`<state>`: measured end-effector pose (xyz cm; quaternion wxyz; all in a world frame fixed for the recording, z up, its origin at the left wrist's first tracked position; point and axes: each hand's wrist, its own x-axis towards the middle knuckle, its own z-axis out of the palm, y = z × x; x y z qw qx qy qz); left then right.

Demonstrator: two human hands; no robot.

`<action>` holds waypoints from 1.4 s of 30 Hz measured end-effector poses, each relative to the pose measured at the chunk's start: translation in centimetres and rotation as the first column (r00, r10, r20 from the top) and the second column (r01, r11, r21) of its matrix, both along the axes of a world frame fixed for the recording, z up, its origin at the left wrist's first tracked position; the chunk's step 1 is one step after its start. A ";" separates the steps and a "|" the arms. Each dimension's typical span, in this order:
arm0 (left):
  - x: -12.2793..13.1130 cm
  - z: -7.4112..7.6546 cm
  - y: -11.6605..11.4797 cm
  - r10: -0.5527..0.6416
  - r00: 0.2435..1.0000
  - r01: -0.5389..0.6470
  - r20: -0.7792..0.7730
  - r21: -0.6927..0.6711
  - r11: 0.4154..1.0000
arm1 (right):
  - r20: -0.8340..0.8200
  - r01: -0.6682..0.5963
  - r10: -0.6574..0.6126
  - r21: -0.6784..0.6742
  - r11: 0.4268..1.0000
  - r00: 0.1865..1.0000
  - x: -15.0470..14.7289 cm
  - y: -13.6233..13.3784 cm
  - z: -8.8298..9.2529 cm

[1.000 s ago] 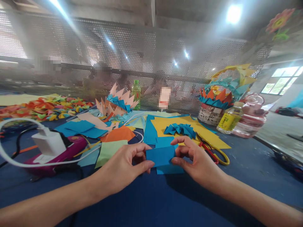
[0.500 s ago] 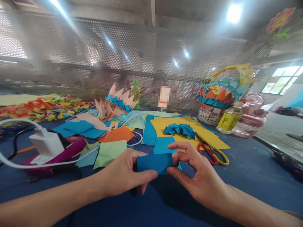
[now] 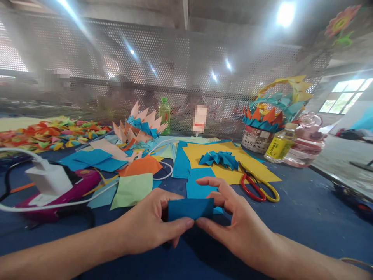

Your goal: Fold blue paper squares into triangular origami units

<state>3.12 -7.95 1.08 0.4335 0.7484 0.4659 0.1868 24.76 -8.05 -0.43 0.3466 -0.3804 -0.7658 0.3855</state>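
Note:
Between my hands is a folded strip of blue paper (image 3: 190, 209), its long side running left to right above the table. My left hand (image 3: 159, 217) pinches its left end, thumb along the lower edge and fingers behind. At the right end, my right hand (image 3: 227, 214) grips the paper with thumb below and fingers at the side; the index finger is raised off it. The thumb tips almost meet at the lower edge. Just beyond lie blue paper sheets (image 3: 199, 182) and a folded blue paper piece (image 3: 218, 160) on yellow paper (image 3: 247, 175).
Scissors (image 3: 259, 186) with red and yellow handles lie to the right. A purple power strip (image 3: 84, 182) with a white charger (image 3: 49, 181) and cables is at left. Behind stand pointed paper crowns (image 3: 140, 124), a yellow-labelled bottle (image 3: 281, 146) and a pink jug (image 3: 305, 149).
The blue strip has tipped and sits slightly lower. My right thumb has slid left along its lower edge toward my left thumb. The view has shifted slightly.

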 end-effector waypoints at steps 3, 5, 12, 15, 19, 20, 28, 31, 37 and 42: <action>-0.1 0.0 0.0 0.009 1.000 -0.009 -0.018 0.033 0.999 | 0.008 0.013 -0.013 0.016 1.000 1.000 -0.1 0.0 0.1; -0.1 0.0 0.1 0.005 1.000 -0.004 -0.018 0.040 0.999 | 0.018 0.023 -0.024 0.012 1.000 1.000 -0.1 0.1 0.1; -0.2 0.0 -0.1 -0.020 1.000 0.020 -0.004 0.089 0.996 | 0.034 0.026 -0.025 -0.031 0.999 0.999 0.0 0.1 0.1; -0.2 0.0 -0.3 -0.042 0.999 0.044 -0.018 0.144 0.989 | 0.039 0.023 -0.023 -0.015 1.000 0.999 -0.2 -0.1 0.1; -0.3 0.0 -0.4 -0.076 0.997 0.073 0.012 0.184 0.980 | 0.025 0.028 -0.028 0.001 1.000 0.999 -0.4 -0.1 0.1; -0.3 0.0 -0.4 -0.082 0.997 0.078 0.015 0.188 0.979 | 0.020 0.024 -0.024 0.005 1.000 1.000 -0.4 -0.1 0.2; -0.4 0.3 -0.2 -0.092 0.996 0.086 0.019 0.204 0.975 | -0.004 -0.005 0.005 -0.014 1.000 1.000 -0.4 0.1 0.4; -0.6 0.2 -0.2 -0.094 0.995 0.087 0.020 0.216 0.973 | 0.002 -0.002 0.002 -0.016 1.000 1.000 -0.4 0.3 0.5; -1.0 0.0 0.1 -0.053 0.997 0.039 0.064 0.207 0.978 | 0.033 0.054 -0.053 -0.035 0.998 0.998 0.2 0.8 0.8; -1.4 -0.1 0.3 -0.043 0.997 0.028 0.060 0.217 0.976 | -0.004 0.045 -0.045 -0.029 0.999 0.999 0.7 1.3 0.9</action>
